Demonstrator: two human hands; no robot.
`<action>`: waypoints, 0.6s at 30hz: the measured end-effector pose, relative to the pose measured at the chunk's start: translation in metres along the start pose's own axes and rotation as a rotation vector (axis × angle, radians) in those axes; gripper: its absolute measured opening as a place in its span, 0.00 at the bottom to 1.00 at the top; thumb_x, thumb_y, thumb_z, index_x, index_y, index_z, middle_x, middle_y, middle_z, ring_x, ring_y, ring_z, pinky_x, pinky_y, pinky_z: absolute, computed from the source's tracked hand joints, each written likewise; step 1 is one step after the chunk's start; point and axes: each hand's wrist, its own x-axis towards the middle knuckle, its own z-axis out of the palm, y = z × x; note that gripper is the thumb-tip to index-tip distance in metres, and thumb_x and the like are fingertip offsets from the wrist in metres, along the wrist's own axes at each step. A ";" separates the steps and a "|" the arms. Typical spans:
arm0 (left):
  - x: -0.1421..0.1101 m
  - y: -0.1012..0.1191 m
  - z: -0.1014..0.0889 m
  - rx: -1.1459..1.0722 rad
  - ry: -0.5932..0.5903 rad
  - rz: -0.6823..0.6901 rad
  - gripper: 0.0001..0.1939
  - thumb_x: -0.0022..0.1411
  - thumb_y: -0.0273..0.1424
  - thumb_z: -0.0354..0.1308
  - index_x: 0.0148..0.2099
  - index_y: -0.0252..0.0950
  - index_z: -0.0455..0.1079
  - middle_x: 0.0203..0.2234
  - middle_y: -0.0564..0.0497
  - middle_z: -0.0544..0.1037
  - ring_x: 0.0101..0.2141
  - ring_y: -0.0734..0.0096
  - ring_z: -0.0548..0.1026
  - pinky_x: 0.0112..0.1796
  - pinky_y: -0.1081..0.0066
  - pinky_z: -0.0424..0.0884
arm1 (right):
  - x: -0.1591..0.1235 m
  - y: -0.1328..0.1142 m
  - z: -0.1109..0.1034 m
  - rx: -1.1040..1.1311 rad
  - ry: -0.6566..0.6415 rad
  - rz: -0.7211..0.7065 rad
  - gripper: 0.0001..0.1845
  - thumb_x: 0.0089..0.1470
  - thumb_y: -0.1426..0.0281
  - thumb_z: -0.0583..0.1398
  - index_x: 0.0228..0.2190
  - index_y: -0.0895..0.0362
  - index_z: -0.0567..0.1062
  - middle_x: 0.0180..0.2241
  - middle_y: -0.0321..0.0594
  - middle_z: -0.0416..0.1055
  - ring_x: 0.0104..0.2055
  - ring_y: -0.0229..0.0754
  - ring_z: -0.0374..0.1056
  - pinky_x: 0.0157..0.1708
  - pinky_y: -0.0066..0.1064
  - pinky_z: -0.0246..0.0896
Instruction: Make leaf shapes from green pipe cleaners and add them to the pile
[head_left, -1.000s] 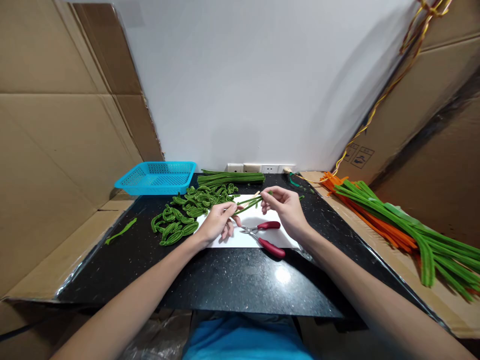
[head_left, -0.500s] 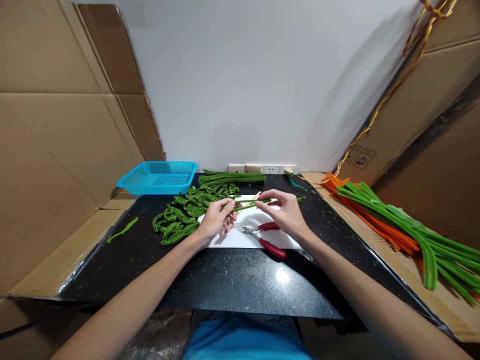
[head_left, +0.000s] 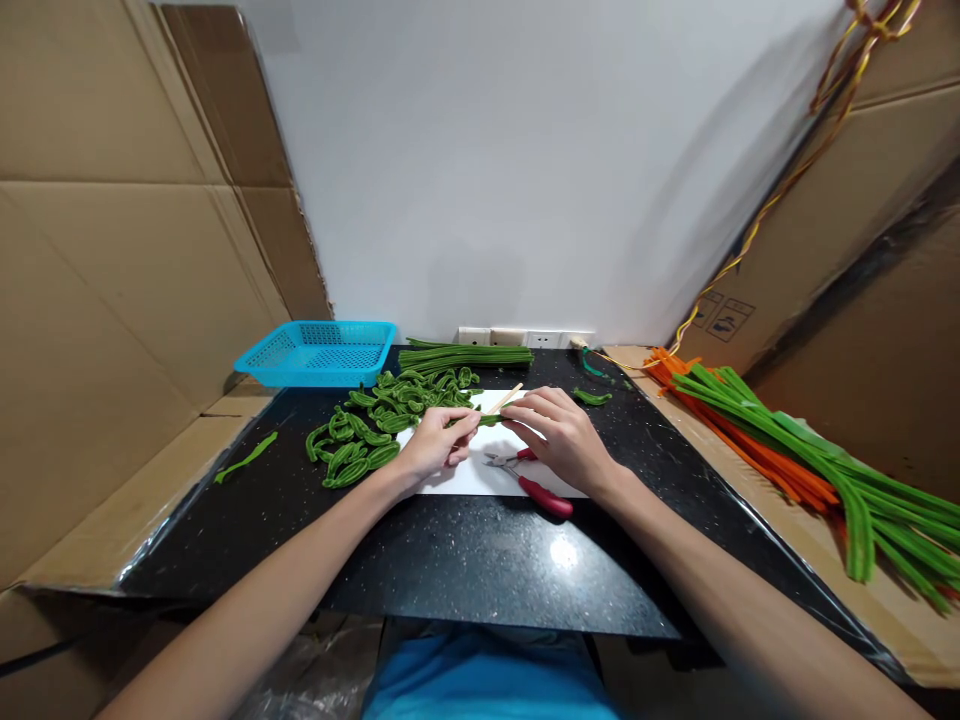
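Between both hands, over a white sheet (head_left: 457,478), is a green pipe cleaner (head_left: 491,420). My left hand (head_left: 442,440) pinches one end of it with thumb and forefinger. My right hand (head_left: 562,435) closes its fingertips on the other end. Below them on the sheet lie pliers with red handles (head_left: 546,497), jaws apart, one handle partly behind my right hand. A thin pale wooden stick (head_left: 506,397) lies just beyond the pipe cleaner. Left of my left hand is a pile of looped green pipe cleaner pieces (head_left: 397,400).
A blue basket (head_left: 315,375) stands at the back left. Behind the pile lies a bundle of straight green pipe cleaners (head_left: 465,357). Bright green (head_left: 825,455) and orange strips (head_left: 765,455) rest on cardboard at the right. A loose green piece (head_left: 592,398) lies behind my right hand.
My right hand has moved left and down toward my left hand. The spread green strands between them are now brought together, with only a short length showing.
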 end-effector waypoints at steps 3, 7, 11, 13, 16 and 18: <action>-0.001 0.001 0.001 -0.057 -0.011 -0.035 0.23 0.58 0.47 0.69 0.34 0.31 0.70 0.23 0.58 0.64 0.15 0.89 0.58 0.15 0.80 0.45 | 0.000 -0.001 0.001 0.011 -0.013 -0.043 0.10 0.67 0.69 0.59 0.46 0.53 0.81 0.43 0.46 0.81 0.47 0.50 0.72 0.49 0.43 0.64; -0.003 0.003 0.002 -0.109 -0.002 -0.065 0.21 0.58 0.44 0.70 0.42 0.31 0.73 0.26 0.57 0.66 0.16 0.88 0.60 0.15 0.82 0.47 | -0.002 -0.001 0.006 0.087 0.049 0.017 0.10 0.68 0.70 0.59 0.43 0.53 0.81 0.40 0.45 0.81 0.43 0.48 0.73 0.45 0.42 0.66; -0.003 0.004 0.002 -0.090 0.035 -0.029 0.21 0.57 0.42 0.71 0.44 0.30 0.75 0.32 0.53 0.72 0.19 0.86 0.64 0.14 0.81 0.54 | -0.002 -0.002 0.006 0.267 0.123 0.147 0.08 0.65 0.67 0.62 0.39 0.53 0.83 0.39 0.44 0.81 0.41 0.47 0.75 0.43 0.41 0.70; -0.003 0.004 0.002 -0.081 0.051 0.006 0.21 0.57 0.41 0.71 0.45 0.30 0.76 0.32 0.52 0.73 0.19 0.85 0.65 0.14 0.81 0.56 | 0.000 -0.006 0.004 0.373 0.143 0.240 0.08 0.63 0.64 0.64 0.38 0.52 0.83 0.38 0.43 0.82 0.40 0.48 0.76 0.43 0.41 0.71; -0.003 0.005 0.002 -0.070 0.102 0.034 0.23 0.56 0.41 0.72 0.47 0.29 0.77 0.31 0.51 0.74 0.19 0.84 0.65 0.15 0.80 0.57 | 0.005 -0.013 0.000 0.549 0.100 0.401 0.10 0.60 0.60 0.66 0.34 0.53 0.84 0.35 0.43 0.83 0.37 0.48 0.78 0.40 0.40 0.73; -0.003 0.005 0.002 -0.076 0.130 0.042 0.23 0.55 0.40 0.73 0.46 0.29 0.78 0.31 0.50 0.75 0.20 0.83 0.65 0.15 0.80 0.58 | 0.008 -0.015 -0.002 0.699 0.057 0.516 0.13 0.58 0.58 0.67 0.33 0.56 0.85 0.33 0.45 0.82 0.34 0.48 0.79 0.35 0.38 0.74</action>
